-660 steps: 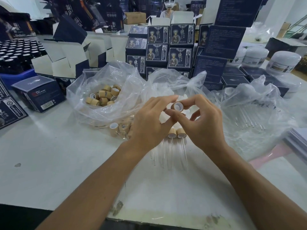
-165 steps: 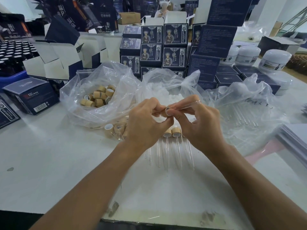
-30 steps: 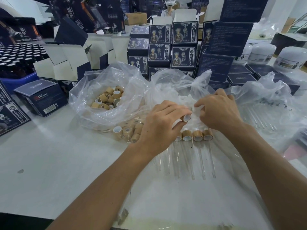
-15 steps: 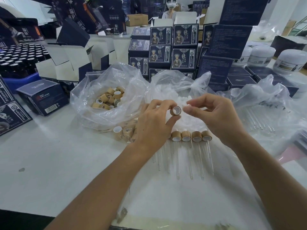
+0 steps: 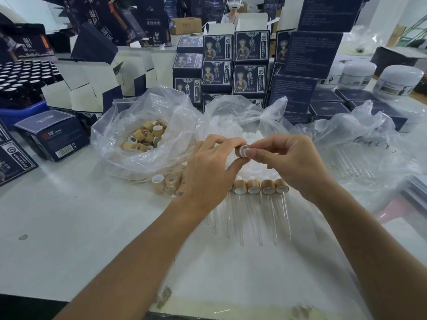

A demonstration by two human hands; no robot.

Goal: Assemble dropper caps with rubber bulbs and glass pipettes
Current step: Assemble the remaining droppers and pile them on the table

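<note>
Hands meet above the middle of the white tabletop (image 5: 69,227), and the action is all on one small cap (image 5: 240,150). It is a short tan ring with a wood-grain look and a white lining, held up in the air just over the heap of white rubber bulbs (image 5: 231,132). The left hand (image 5: 208,172) pinches it, fingers (image 5: 231,142) curled over the top and thumb underneath. The right hand (image 5: 293,162) comes in from the other side, its fingers bunched together at the cap's open white face, thumb tip pressed against the rim; what sits between those fingertips I cannot tell.

Below the hands, a neat row of finished droppers (image 5: 261,187) lies flat on the tabletop, tan collars side by side and touching, thin clear glass tubes pointing toward the near edge.

To the left, a crinkled clear plastic bag (image 5: 120,144) sags open with a pile of loose caps (image 5: 145,137) inside, more spilling at its lower edge. On the right, another filmy bag (image 5: 360,135) holds bare glass pipettes (image 5: 349,162), slim and see-through. Behind, dark blue cardboard boxes (image 5: 233,63) stack up, glossy and square, beside round white jars (image 5: 399,83).
</note>
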